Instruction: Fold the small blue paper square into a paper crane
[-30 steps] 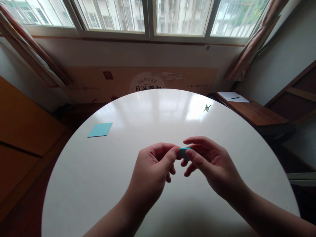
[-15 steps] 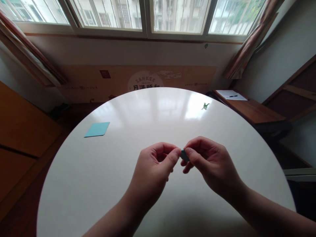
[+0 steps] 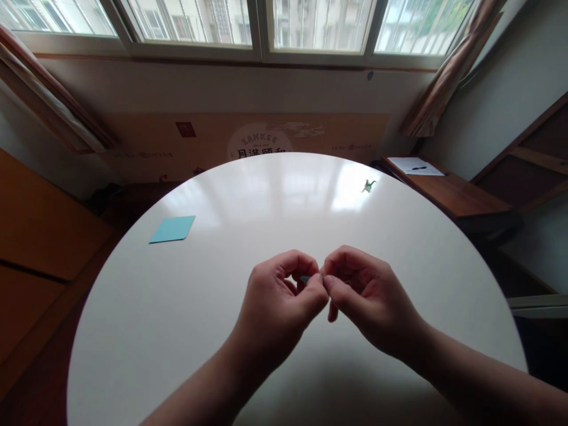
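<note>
Beyond the grip, toward the left, a blue sheet (image 3: pixel 173 229) lies flat on the round white table (image 3: pixel 284 367); a green folded figure (image 3: pixel 368 186) sits beyond it rightward. Left hand (image 3: pixel 284 296) and right hand (image 3: pixel 364 296) pinch the small folded paper (image 3: pixel 305 278), mostly hidden, between their fingertips.

On the orange-brown panel (image 3: pixel 204 160) beneath the window, "ZANKEE" arched above large Chinese characters, "月满颐和", partly cut off below.

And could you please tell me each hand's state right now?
Left hand: closed on small folded blue paper.
Right hand: pinched closed; whether on the paper, hidden.
</note>
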Demonstrator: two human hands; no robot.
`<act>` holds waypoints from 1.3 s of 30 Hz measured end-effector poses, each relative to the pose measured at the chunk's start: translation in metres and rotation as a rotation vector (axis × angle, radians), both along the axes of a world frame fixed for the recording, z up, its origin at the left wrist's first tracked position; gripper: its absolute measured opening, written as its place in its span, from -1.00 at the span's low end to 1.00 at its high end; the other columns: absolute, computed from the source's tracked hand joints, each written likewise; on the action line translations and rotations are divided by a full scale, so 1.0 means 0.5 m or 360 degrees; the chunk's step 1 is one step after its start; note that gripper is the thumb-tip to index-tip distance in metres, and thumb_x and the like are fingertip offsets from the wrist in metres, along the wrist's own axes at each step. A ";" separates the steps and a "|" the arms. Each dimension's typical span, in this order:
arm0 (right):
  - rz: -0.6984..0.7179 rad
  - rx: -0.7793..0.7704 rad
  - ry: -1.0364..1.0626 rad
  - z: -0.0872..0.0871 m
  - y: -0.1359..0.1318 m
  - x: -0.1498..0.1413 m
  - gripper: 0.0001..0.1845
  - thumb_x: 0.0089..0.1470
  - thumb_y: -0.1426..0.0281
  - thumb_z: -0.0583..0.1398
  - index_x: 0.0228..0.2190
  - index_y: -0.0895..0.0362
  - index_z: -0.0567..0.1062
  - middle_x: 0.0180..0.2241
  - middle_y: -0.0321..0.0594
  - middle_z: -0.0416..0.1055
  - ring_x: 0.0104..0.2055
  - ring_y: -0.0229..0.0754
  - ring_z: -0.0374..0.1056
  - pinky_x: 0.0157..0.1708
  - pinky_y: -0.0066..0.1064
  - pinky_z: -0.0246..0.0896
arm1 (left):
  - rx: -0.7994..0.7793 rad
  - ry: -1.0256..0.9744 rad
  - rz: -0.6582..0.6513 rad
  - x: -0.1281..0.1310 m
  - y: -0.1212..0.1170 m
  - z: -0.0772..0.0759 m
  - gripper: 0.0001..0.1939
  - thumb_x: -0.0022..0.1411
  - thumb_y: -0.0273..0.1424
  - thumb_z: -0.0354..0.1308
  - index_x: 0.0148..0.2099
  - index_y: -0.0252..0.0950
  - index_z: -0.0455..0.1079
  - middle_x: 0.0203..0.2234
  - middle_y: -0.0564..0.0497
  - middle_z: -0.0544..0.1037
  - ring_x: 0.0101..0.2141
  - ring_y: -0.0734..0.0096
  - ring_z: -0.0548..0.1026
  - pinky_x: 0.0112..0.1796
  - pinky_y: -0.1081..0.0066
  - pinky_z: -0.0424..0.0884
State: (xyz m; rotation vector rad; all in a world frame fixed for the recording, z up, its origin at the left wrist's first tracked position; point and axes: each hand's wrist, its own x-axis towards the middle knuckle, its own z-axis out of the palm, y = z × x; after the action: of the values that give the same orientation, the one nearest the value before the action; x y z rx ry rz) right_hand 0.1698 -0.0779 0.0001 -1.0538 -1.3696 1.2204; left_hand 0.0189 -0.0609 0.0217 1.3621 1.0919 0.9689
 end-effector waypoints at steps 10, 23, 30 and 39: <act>0.0038 -0.0072 -0.0103 0.009 0.005 0.017 -0.89 0.04 0.52 0.18 -0.49 0.14 0.37 -0.61 -0.41 0.29 -0.63 -0.37 0.24 -0.67 -0.56 0.21 | 0.0199 0.0266 -0.0151 -0.018 0.008 0.004 -0.91 0.11 -0.45 0.15 -0.43 -0.31 0.44 -0.57 0.10 0.42 -0.59 0.58 0.24 -0.60 0.56 0.16; 0.0144 -0.0123 -0.0009 0.001 0.008 0.014 -0.87 0.18 0.34 0.26 -0.31 0.15 0.45 -0.45 -0.30 0.38 -0.49 -0.31 0.33 -0.65 -0.53 0.34 | 0.0121 0.0120 0.0051 -0.021 0.024 -0.006 -0.85 0.17 -0.34 0.19 -0.39 -0.31 0.46 -0.63 0.14 0.38 -0.63 0.56 0.26 -0.59 0.52 0.22; 0.0131 -0.0129 0.0256 0.000 0.026 0.025 -0.77 0.13 0.27 0.32 -0.36 0.20 0.50 -0.41 -0.21 0.43 -0.45 -0.24 0.38 -0.73 -0.56 0.32 | 0.0068 0.0155 0.0024 -0.026 0.030 -0.014 -0.81 0.17 -0.29 0.22 -0.38 -0.32 0.48 -0.62 0.12 0.39 -0.63 0.55 0.27 -0.61 0.54 0.22; 0.0012 -0.0285 0.0352 -0.006 0.042 0.034 -0.71 0.14 0.18 0.31 -0.38 0.14 0.44 -0.59 -0.42 0.24 -0.64 -0.41 0.11 -0.75 -0.65 0.03 | -0.0002 0.0331 -0.0257 -0.034 0.035 -0.012 -0.79 0.21 -0.26 0.25 -0.36 -0.30 0.54 -0.56 0.08 0.47 -0.55 0.51 0.33 -0.56 0.53 0.28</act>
State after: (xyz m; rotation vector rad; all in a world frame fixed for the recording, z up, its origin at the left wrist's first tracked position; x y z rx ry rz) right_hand 0.1868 -0.0566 -0.0031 -1.0028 -1.1113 1.4405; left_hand 0.0021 -0.0437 0.0156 1.5506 1.1158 0.7210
